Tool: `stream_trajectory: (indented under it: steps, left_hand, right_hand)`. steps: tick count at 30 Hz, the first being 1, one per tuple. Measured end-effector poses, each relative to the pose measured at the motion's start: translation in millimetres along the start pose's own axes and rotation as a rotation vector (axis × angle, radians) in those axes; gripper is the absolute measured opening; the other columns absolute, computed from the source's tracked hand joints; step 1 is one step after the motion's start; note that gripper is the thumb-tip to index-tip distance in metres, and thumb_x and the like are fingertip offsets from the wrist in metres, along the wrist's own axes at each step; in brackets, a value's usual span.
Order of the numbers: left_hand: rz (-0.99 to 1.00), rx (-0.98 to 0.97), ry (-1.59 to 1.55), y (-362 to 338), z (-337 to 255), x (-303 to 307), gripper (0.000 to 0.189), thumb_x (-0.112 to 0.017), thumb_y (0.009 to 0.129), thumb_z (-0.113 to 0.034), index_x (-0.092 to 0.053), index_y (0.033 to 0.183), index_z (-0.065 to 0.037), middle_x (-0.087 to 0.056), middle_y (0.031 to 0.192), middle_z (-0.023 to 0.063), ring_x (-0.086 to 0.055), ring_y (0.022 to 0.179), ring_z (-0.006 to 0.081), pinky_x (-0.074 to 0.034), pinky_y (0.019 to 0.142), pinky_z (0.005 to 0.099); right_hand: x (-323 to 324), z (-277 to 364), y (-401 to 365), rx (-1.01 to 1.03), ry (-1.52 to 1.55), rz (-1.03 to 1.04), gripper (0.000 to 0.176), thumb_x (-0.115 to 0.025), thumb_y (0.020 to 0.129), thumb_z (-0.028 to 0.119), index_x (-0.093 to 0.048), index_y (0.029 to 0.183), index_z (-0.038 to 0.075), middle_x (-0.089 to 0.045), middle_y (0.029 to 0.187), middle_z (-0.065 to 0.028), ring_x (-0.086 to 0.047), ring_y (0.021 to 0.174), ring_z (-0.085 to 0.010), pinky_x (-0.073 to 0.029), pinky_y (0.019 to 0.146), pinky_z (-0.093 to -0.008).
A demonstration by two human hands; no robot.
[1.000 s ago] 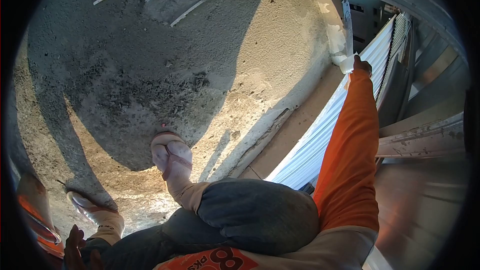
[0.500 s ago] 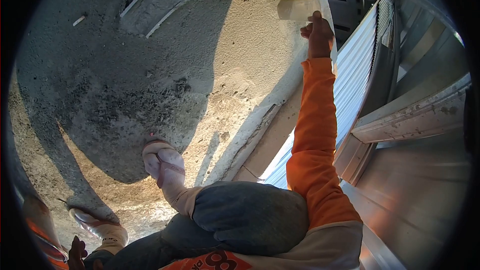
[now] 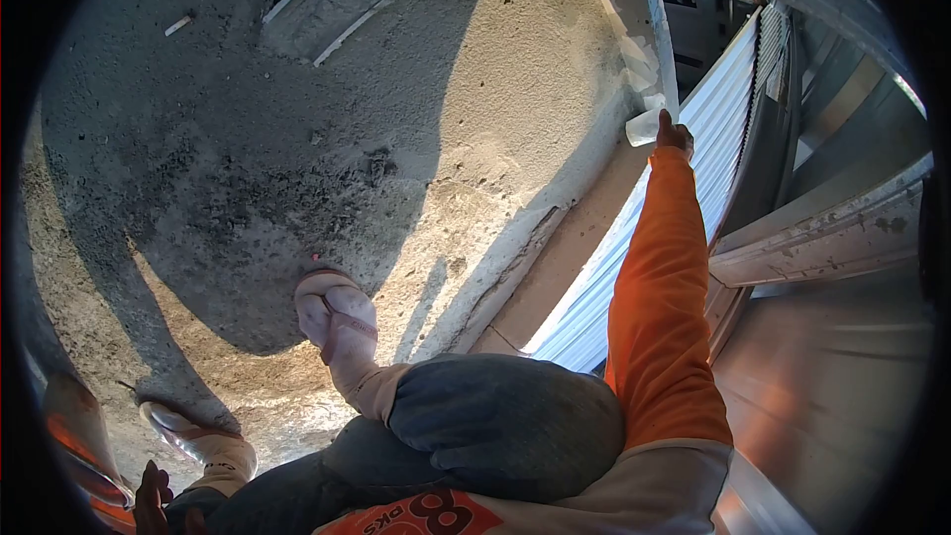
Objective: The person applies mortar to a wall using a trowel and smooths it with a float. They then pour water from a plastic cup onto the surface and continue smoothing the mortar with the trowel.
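Directly below: two sandalled feet on the rough concrete floor (image 3: 297, 119). The centre foot (image 3: 337, 312) shows whole; the low-left foot (image 3: 188, 433) is partly in shadow.

Two hands. The right hand (image 3: 675, 134), at the end of one orange sleeve (image 3: 664, 317), is stretched far out against one white corrugated sheet (image 3: 718, 109). Its fingers look clenched on one pale translucent piece (image 3: 642, 127), which sits just left of the sheet's edge at the far rim of the floor. That piece is too small to identify.

The left hand (image 3: 151, 500) is dark and cut off at the bottom-left edge, so I cannot tell its grip.

One grey metal rail (image 3: 822, 238) lies right of the sheet, blurred. One bent knee (image 3: 505, 426) hides the sheet's near end.
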State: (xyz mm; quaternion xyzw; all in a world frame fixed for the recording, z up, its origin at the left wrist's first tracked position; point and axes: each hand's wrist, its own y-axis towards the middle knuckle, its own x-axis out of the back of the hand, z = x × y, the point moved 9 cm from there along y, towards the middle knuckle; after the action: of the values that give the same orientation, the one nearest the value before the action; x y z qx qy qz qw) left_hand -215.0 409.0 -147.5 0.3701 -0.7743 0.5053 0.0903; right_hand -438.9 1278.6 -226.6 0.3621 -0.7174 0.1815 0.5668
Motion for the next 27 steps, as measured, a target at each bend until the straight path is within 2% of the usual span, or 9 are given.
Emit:
stream_trajectory:
  steps: [3, 7, 9, 11, 13, 16, 19, 23, 27]
  left_hand:
    - [0.001, -0.016, 0.007, -1.5, -2.6, 1.3, 0.045, -0.056, 0.091, -0.018, -0.046, 0.129, 0.004, -0.06, 0.111, 0.0207, -0.061, 0.098, 0.0297, -0.051, 0.081, 0.0347]
    - [0.01, 0.002, 0.017, -1.2, -4.5, 3.6, 0.044, -0.055, 0.092, -0.018, -0.046, 0.129, 0.004, -0.058, 0.114, 0.0223, -0.061, 0.1, 0.0302, -0.051, 0.081, 0.0345]
    - [0.013, -0.008, -0.052, -2.0, 0.6, 1.0, 0.043, -0.054, 0.093, -0.018, -0.046, 0.129, 0.004, -0.058, 0.116, 0.0232, -0.061, 0.101, 0.0305, -0.052, 0.08, 0.0352]
    - [-0.033, -0.16, 0.033, -10.2, 14.9, -4.2, 0.043, -0.054, 0.093, -0.018, -0.046, 0.129, 0.004, -0.058, 0.116, 0.0227, -0.061, 0.101, 0.0305, -0.052, 0.079, 0.0356]
    - [-0.084, -0.304, 0.116, -16.5, 3.0, -1.4, 0.042, -0.054, 0.093, -0.018, -0.046, 0.129, 0.003, -0.058, 0.116, 0.0221, -0.061, 0.102, 0.0305, -0.053, 0.079, 0.036]
    - [-0.003, -0.034, 0.08, -13.3, 17.9, -1.6, 0.043, -0.056, 0.091, -0.016, -0.047, 0.129, 0.002, -0.058, 0.117, 0.0212, -0.06, 0.102, 0.0315, -0.053, 0.077, 0.036]
    - [-0.153, -0.347, 0.214, -37.6, 18.4, -5.7, 0.043, -0.06, 0.088, -0.014, -0.049, 0.126, 0.002, -0.057, 0.117, 0.0211, -0.06, 0.101, 0.0348, -0.052, 0.079, 0.0373]
    - [-0.067, -0.147, 0.014, -43.8, -14.7, 6.0, 0.044, -0.061, 0.085, -0.013, -0.05, 0.125, 0.002, -0.057, 0.116, 0.0218, -0.058, 0.102, 0.0375, -0.049, 0.083, 0.0397]
    - [-0.079, -0.127, -0.128, -63.0, -4.9, -2.4, 0.045, -0.061, 0.084, -0.011, -0.049, 0.125, 0.003, -0.058, 0.112, 0.0219, -0.058, 0.097, 0.0392, -0.045, 0.085, 0.0432]
  right_hand:
    - [11.0, -21.7, -31.0, -0.088, -0.079, 0.032, 0.071, -0.049, 0.076, 0.067, -0.069, 0.094, 0.001, -0.067, 0.096, -0.0217, -0.061, 0.098, -0.0384, -0.044, 0.09, -0.046]
    - [7.7, -7.9, -65.4, -0.088, -0.08, 0.141, 0.068, -0.053, 0.077, 0.061, -0.067, 0.1, -0.001, -0.065, 0.105, -0.0202, -0.06, 0.102, -0.0377, -0.045, 0.092, -0.0437]
    - [-5.8, -6.6, -57.6, -0.021, -0.212, 0.084, 0.072, -0.05, 0.076, 0.068, -0.07, 0.09, 0.0, -0.068, 0.094, -0.0207, -0.063, 0.093, -0.0357, -0.047, 0.086, -0.043]
    - [-34.4, -5.7, -65.0, -0.138, -0.259, 0.485, 0.066, -0.053, 0.077, 0.065, -0.07, 0.089, 0.002, -0.069, 0.091, -0.0154, -0.066, 0.087, -0.0289, -0.05, 0.081, -0.0384]
    - [-32.2, 14.2, -35.2, -0.07, -0.334, 0.461, 0.063, -0.055, 0.078, 0.063, -0.07, 0.088, 0.002, -0.069, 0.087, -0.0137, -0.066, 0.083, -0.0271, -0.05, 0.078, -0.0376]
    - [-25.5, 77.2, 26.8, 0.162, -0.704, 0.3, 0.046, -0.064, 0.079, 0.048, -0.067, 0.085, 0.003, -0.067, 0.069, -0.0084, -0.066, 0.062, -0.023, -0.052, 0.065, -0.0367]
    - [67.6, 166.1, -10.0, 0.017, -0.117, 0.357, 0.034, -0.066, 0.081, 0.034, -0.062, 0.078, 0.001, -0.063, 0.063, -0.0093, -0.06, 0.049, -0.0211, -0.049, 0.05, -0.0366]
    - [68.1, 151.0, -15.2, -0.088, 0.018, 0.291, 0.036, -0.066, 0.079, 0.038, -0.064, 0.075, 0.003, -0.065, 0.066, -0.0095, -0.064, 0.053, -0.0219, -0.051, 0.054, -0.0354]
    - [75.4, 145.2, -98.8, 0.005, -0.094, 0.086, 0.053, -0.06, 0.076, 0.056, -0.068, 0.085, 0.004, -0.069, 0.083, -0.0157, -0.068, 0.081, -0.0296, -0.052, 0.076, -0.0398]
